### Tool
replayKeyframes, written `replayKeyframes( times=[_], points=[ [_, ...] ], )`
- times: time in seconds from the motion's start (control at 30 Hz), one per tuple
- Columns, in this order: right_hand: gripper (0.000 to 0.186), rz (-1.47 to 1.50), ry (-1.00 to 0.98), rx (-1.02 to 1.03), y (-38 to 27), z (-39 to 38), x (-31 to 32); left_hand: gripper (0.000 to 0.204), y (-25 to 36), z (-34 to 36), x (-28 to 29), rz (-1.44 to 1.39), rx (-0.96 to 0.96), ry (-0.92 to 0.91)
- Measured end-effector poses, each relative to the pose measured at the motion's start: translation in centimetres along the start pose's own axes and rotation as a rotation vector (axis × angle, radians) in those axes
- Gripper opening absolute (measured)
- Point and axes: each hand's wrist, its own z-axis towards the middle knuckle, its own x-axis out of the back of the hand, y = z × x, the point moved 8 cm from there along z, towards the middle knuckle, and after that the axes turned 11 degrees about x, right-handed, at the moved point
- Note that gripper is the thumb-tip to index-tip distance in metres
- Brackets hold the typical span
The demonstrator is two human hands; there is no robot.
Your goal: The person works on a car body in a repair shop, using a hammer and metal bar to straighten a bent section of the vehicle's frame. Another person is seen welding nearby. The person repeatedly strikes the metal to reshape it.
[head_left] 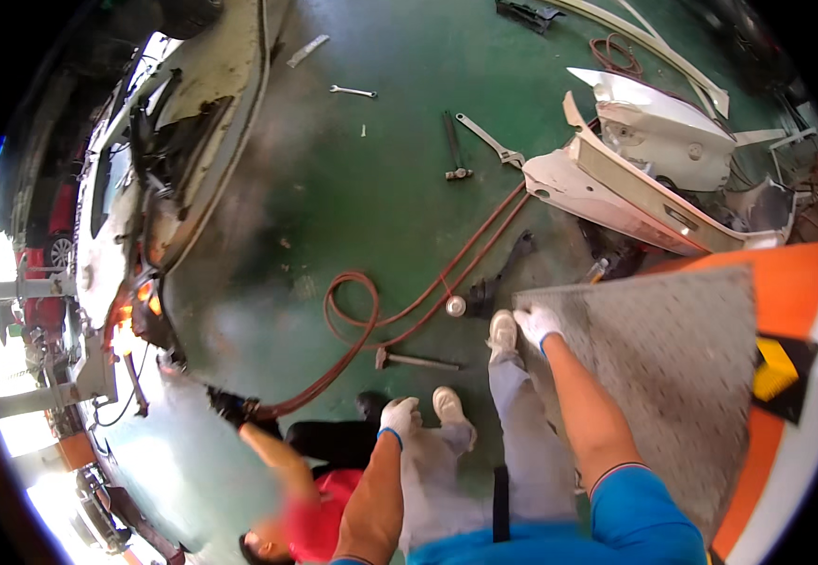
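My left hand (399, 415), in a white glove, is closed in a loose fist over my left knee, and I see nothing in it. My right hand (538, 323), gloved too, grips the near-left corner of a grey metal tread plate (649, 348). The plate stands tilted at my right side, in front of an orange and white panel (795, 282). To my left a co-worker in a red shirt crouches, a dark-gloved hand (232, 405) holding a torch. Bright flame (127, 325) glows at the end of a cut-up vehicle body (108, 254).
Reddish hoses (360, 353) loop across the green floor. A hammer (418, 361), another hammer (456, 155), an adjustable wrench (489, 139) and a spanner (352, 91) lie about. White body panels (635, 179) are heaped at far right. Smoke drifts by the vehicle.
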Motion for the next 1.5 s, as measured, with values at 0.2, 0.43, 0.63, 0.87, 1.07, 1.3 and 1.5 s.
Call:
replayKeyframes(
  times=[0.2, 0.43, 0.63, 0.87, 1.07, 1.3, 1.5],
  points=[
    [0.048, -0.194, 0.049, 0.055, 3.8, 23.9, -6.8, 0.025, -2.9, 21.1, 3.7, -0.066, 0.216, 0.375],
    [0.071, -0.555, 0.153, 0.088, 9.9, 45.2, -11.8, 0.047, -4.6, 37.7, 10.8, 0.414, 0.144, 0.684],
    [0.076, -0.482, 0.367, 0.042, 11.6, 55.5, -9.1, 0.057, -2.5, 34.4, 10.9, 0.405, 0.218, 1.248],
    [0.091, -0.652, 0.494, 0.109, 11.9, 61.1, -5.3, 0.048, -1.6, 35.5, 10.5, 0.396, -0.058, 0.999],
    [0.094, -0.626, 0.449, 0.025, 11.6, 60.7, -4.0, 0.046, -0.2, 34.8, 11.2, 0.381, -0.043, 1.029],
    [0.08, -0.565, 0.27, -0.013, 10.0, 61.7, -1.9, 0.038, -0.8, 38.0, 12.4, 0.261, -0.082, 0.941],
    [0.081, -0.544, 0.299, 0.001, 12.5, 60.1, -3.2, 0.035, -1.0, 37.1, 10.7, 0.338, -0.112, 0.98]
  ],
)
